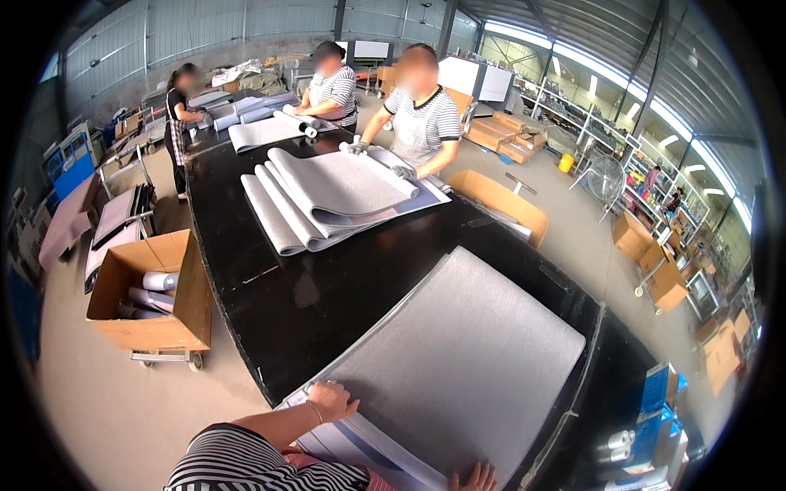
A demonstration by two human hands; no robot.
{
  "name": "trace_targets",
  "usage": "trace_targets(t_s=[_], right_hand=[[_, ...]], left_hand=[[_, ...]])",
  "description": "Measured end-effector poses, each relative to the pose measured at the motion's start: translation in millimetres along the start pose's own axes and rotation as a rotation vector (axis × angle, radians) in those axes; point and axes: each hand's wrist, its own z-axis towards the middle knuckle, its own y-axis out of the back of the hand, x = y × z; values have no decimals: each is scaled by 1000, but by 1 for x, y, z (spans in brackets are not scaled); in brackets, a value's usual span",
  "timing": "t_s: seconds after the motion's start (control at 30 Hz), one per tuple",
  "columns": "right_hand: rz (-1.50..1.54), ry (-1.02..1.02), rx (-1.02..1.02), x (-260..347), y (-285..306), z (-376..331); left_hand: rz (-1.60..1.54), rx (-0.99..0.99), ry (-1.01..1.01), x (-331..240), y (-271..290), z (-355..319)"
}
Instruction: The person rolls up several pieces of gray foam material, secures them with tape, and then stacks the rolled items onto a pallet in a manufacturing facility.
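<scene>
A large grey sheet of matting [467, 344] lies across the near part of the black table, its surface plain and slightly textured. Its near edge is turned over, and a paler underside with a bluish band [377, 442] shows along the fold. At the left end of that fold, my left hand [331, 399] is closed with its fingers curled on the sheet's edge. My right hand [476, 478] rests at the fold's right end, low in the picture; its visible fingers are spread on the sheet, and the rest of it is cut off by the lower rim.
The black table [254, 319] runs away from me. Across it, a co-worker [422, 123] in grey gloves handles layered grey sheets [327, 196]; two more people work farther back. An open carton [155, 286] with rolls stands left on a trolley. White rolls [618, 446] lie at right.
</scene>
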Motion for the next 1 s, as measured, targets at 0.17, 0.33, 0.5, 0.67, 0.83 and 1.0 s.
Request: trace_targets(t_s=[0.17,0.33,0.5,0.67,0.83,1.0], right_hand=[[29,-10,28,6,4,3],[-9,30,16,3,10,6],[-14,44,-2,3,5,4],[-29,48,40,3,5,3],[-21,50,27,-1,0,1],[0,29,45,4,6,0]], left_hand=[[39,-305,-135,6,-21,8],[19,-121,-185,6,-22,27],[65,-113,-199,5,-15,27],[77,-94,-192,5,-11,26],[52,-123,-200,6,-14,24],[56,-184,-217,7,-16,23]])
